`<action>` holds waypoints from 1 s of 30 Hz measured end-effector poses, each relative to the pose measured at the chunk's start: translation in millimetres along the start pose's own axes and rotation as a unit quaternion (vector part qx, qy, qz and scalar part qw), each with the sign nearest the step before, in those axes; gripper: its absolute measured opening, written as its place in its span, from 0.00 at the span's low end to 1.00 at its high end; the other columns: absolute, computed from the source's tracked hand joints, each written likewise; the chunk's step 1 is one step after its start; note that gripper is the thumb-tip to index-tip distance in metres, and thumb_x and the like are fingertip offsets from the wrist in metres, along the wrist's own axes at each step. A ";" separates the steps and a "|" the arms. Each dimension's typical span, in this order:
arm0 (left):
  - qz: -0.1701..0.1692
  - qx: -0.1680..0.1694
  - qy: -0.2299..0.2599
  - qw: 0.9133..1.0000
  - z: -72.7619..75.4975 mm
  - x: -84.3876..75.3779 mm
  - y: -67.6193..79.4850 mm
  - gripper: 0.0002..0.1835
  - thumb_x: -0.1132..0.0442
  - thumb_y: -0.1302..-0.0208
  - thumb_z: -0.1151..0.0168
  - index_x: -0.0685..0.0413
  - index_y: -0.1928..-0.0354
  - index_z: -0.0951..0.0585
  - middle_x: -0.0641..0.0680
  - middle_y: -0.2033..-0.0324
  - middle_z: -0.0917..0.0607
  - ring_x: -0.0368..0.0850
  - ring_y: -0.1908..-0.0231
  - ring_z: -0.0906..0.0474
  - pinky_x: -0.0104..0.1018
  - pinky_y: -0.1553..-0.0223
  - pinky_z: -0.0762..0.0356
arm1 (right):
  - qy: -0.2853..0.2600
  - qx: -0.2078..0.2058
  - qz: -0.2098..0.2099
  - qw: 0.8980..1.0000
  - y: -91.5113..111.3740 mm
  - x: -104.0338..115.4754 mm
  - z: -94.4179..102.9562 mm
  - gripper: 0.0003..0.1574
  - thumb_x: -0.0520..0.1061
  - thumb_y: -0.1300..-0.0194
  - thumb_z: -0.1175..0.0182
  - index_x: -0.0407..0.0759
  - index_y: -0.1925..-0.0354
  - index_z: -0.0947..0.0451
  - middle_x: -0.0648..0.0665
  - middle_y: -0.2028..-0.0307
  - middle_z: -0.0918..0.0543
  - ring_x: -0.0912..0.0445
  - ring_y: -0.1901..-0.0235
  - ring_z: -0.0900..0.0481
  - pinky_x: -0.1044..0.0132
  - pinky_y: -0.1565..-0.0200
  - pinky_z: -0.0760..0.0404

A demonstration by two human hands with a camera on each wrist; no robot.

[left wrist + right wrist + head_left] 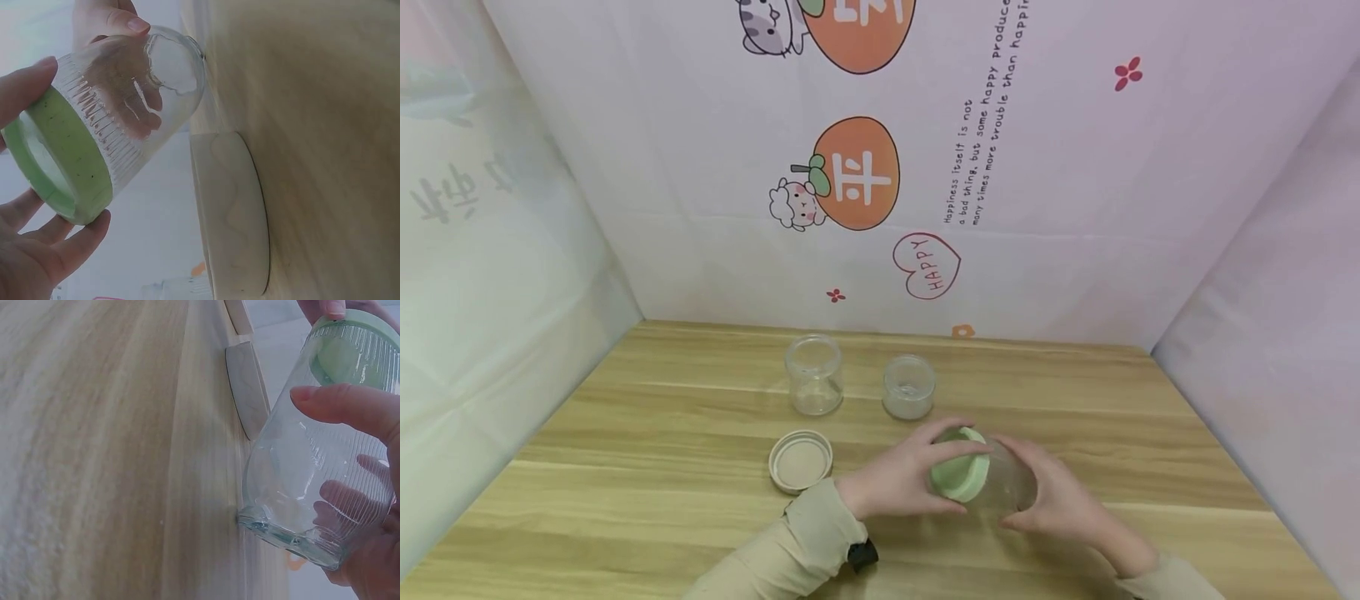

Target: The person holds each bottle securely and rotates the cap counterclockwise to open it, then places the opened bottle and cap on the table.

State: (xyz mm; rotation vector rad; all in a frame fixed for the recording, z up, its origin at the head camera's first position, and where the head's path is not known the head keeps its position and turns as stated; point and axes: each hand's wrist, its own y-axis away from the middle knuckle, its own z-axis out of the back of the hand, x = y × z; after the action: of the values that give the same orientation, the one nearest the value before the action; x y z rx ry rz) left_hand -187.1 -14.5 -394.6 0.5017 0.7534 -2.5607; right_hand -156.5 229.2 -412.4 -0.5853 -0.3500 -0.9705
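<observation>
"What is in each hand?"

"The left hand [901, 477] grips the green lid [957, 478]; the right hand [1063, 502] holds the glass jar [1004, 482]."

"And where is this jar?"

"It is tilted over the table [625, 467], right of the beige lid [802, 462] (this one lies flat)."

From the head camera, the left forearm [782, 542] points toward two o'clock, the right forearm [1126, 546] toward ten, with left hand [906, 475] and right hand [1056, 492] facing, both gripping with curved fingers [82, 242].
</observation>
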 end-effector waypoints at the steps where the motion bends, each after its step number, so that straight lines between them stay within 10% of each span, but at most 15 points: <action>1: 0.000 -0.001 0.000 1.000 0.4 0.1 -0.2 0.39 0.57 0.55 0.23 0.45 0.37 0.28 0.54 0.34 0.36 0.48 0.37 0.36 0.37 0.38 0.31 | -0.001 0.001 0.000 1.000 -0.2 -0.2 0.1 0.61 0.38 0.74 0.21 0.38 0.37 0.34 0.41 0.46 0.23 0.45 0.52 0.25 0.48 0.56 0.22; 30: 0.038 -0.024 0.025 0.999 -1.2 -2.3 -4.6 0.37 0.56 0.57 0.23 0.45 0.40 0.25 0.54 0.41 0.26 0.42 0.46 0.26 0.25 0.48 0.28 | 0.024 -0.008 0.006 1.000 -0.7 -10.1 -5.4 0.62 0.47 0.74 0.19 0.37 0.39 0.34 0.43 0.47 0.21 0.51 0.54 0.23 0.57 0.55 0.20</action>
State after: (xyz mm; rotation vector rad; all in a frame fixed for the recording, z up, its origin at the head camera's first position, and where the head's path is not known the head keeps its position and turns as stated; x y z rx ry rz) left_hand -187.1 -9.6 -392.5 0.5701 0.7966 -2.4621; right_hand -162.3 232.4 -421.8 -0.5776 -0.2960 -0.9740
